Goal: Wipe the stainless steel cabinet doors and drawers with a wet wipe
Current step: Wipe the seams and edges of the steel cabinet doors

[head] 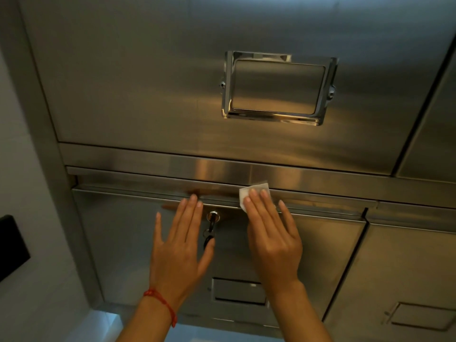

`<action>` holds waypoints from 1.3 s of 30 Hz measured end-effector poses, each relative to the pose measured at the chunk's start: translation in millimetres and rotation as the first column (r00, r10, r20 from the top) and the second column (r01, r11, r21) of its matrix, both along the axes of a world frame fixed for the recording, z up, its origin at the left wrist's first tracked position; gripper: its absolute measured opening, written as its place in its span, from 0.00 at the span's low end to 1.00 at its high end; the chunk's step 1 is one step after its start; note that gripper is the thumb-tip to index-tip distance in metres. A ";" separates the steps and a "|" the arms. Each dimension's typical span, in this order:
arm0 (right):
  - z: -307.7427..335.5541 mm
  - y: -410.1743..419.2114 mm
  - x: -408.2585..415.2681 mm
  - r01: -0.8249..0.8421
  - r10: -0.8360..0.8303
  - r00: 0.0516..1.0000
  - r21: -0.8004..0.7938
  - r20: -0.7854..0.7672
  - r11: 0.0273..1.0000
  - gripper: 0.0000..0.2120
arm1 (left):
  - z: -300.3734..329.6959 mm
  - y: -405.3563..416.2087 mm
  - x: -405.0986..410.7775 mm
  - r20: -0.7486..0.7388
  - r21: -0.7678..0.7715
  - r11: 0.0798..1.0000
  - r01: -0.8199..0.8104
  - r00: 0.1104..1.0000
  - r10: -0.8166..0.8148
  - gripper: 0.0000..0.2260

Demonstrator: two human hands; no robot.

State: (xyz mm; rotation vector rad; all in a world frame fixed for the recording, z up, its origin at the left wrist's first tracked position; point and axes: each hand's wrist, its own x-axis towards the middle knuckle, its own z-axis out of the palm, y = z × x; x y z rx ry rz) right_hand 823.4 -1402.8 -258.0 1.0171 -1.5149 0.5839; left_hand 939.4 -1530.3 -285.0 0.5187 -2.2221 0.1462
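Note:
A stainless steel cabinet fills the head view. Its upper drawer (pixel 148 82) carries a shiny label holder (pixel 277 88). Below a steel strip (pixel 153 164) sits a lower drawer (pixel 118 243) with a lock and hanging keys (pixel 211 227). My right hand (pixel 271 233) presses a white wet wipe (pixel 249 192) flat against the lower drawer's top edge with straight fingers. My left hand (pixel 177 245) lies flat on the drawer front, left of the lock, fingers spread. A red string bracelet circles my left wrist.
A second column of drawers (pixel 414 262) stands to the right, with a label holder (pixel 414 317) low down. A smaller label holder (pixel 238 291) sits on the lower drawer between my wrists. A pale wall with a black panel (pixel 12 245) lies at left.

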 end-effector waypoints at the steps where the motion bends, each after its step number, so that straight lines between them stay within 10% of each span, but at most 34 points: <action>1: -0.1 3.6 -2.5 0.006 -0.006 1.000 -0.004 0.004 1.000 0.13 | 0.0 -0.1 -0.1 -0.002 -0.001 1.000 0.001 1.000 -0.001 0.28; 39: 45.1 -21.6 -9.4 -0.087 0.276 0.892 0.464 -0.357 0.882 0.16 | -3.8 -12.4 7.6 -0.009 -0.003 1.000 -0.003 1.000 0.003 0.28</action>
